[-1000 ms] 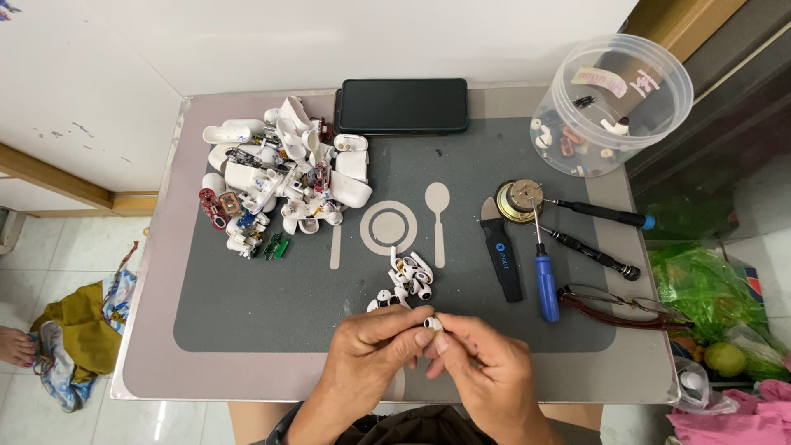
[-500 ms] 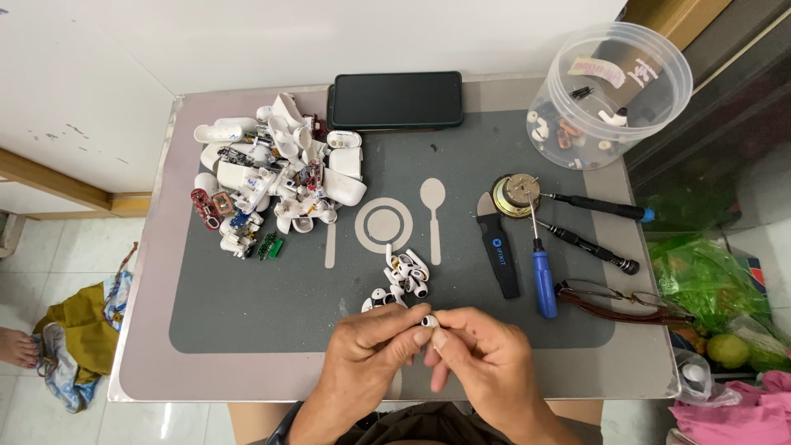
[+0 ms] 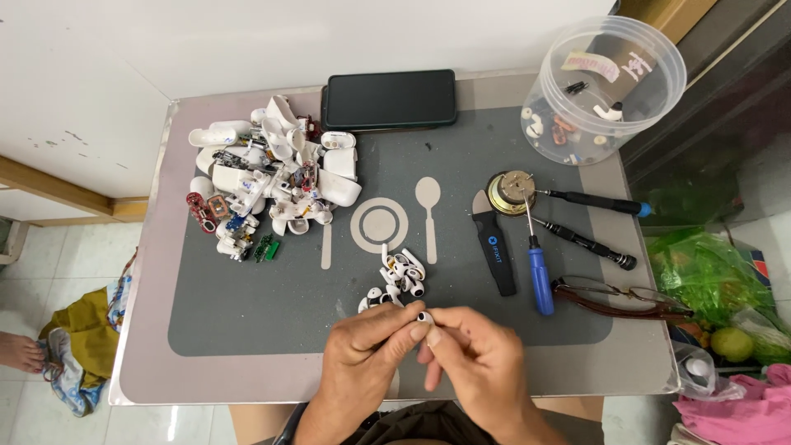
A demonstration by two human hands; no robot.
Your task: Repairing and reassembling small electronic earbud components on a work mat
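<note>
Head view: a small table (image 3: 148, 330) is seen from above, covered by a grey placemat (image 3: 272, 305). Largest on it, a heap of dismantled white earbud cases and circuit scraps (image 3: 268, 185) is piled at upper left, judged as work already stripped down. A dark phone (image 3: 389, 99) is laid at the far edge; a clear plastic tub (image 3: 606, 78) holding a few small parts is stood at upper right. Tools are ranged to the right: a black pry tool (image 3: 496, 251), a blue-handled screwdriver (image 3: 538, 276), spectacles (image 3: 622, 292). A small cluster of white earbuds (image 3: 398, 278), just beyond the hands, is judged as still waiting. One earbud (image 3: 423, 317) is pinched between the fingertips of the left hand (image 3: 367, 358) and the right hand (image 3: 478, 363), fingers pressed together around it, apparently unopened.
</note>
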